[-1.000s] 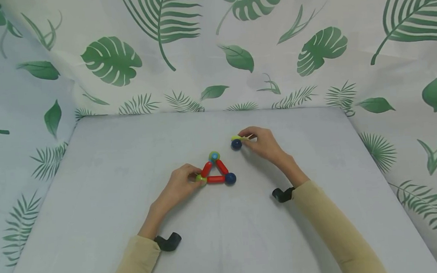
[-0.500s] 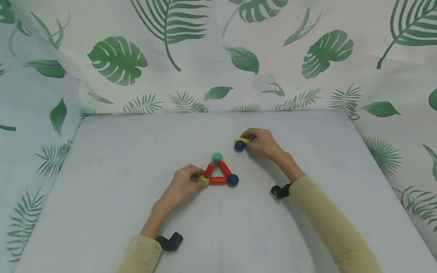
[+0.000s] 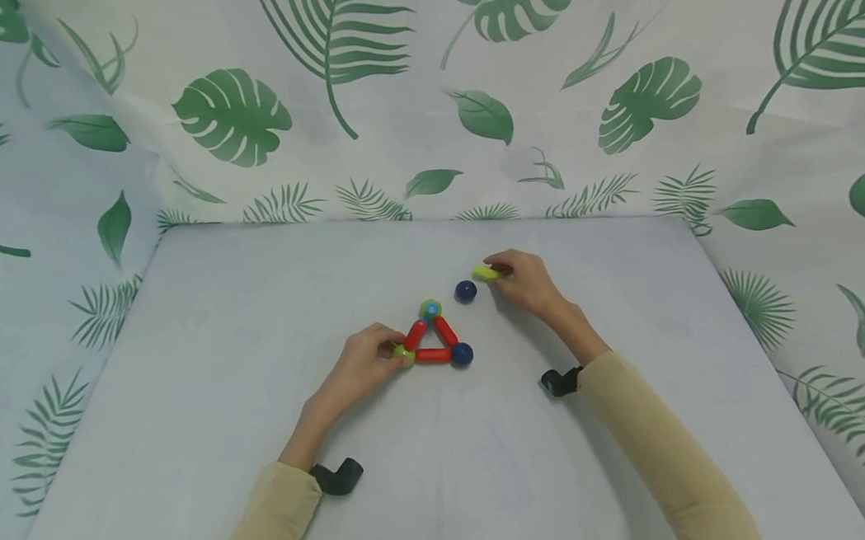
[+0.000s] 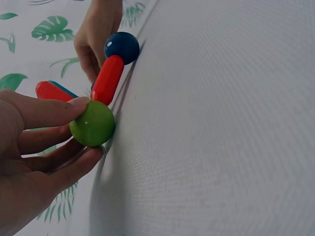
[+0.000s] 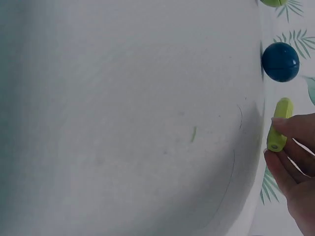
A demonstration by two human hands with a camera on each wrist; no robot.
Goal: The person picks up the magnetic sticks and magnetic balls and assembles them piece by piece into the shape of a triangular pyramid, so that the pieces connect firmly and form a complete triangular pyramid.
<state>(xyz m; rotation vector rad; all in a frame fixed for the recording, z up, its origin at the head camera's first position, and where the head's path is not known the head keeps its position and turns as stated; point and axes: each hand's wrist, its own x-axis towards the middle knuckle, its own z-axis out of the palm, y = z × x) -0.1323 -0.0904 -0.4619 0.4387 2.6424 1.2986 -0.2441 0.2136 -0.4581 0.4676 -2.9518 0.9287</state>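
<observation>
My left hand (image 3: 364,361) pinches the green ball (image 4: 92,124) at the left corner of a triangle of magnetic balls and rods. Red rods (image 3: 434,356) form its sides. A dark blue ball (image 3: 462,355) is its right corner; at the far corner a light blue piece (image 3: 431,309) shows over a green ball. Between thumb and fingers, my right hand (image 3: 528,283) holds a yellow-green magnetic rod (image 5: 280,125), beyond the triangle to the right. A loose dark blue ball (image 3: 466,291) lies on the table close to that rod, with a gap between them.
The white table (image 3: 256,297) carries these pieces near its middle. A leaf-patterned cloth (image 3: 381,157) stands behind it and at both sides. Each wrist bears a black camera mount (image 3: 339,477).
The loose dark blue ball was against the yellow-green rod; now it sits apart, slightly left. My right hand with the rod has shifted a little right. My left hand keeps its grip.
</observation>
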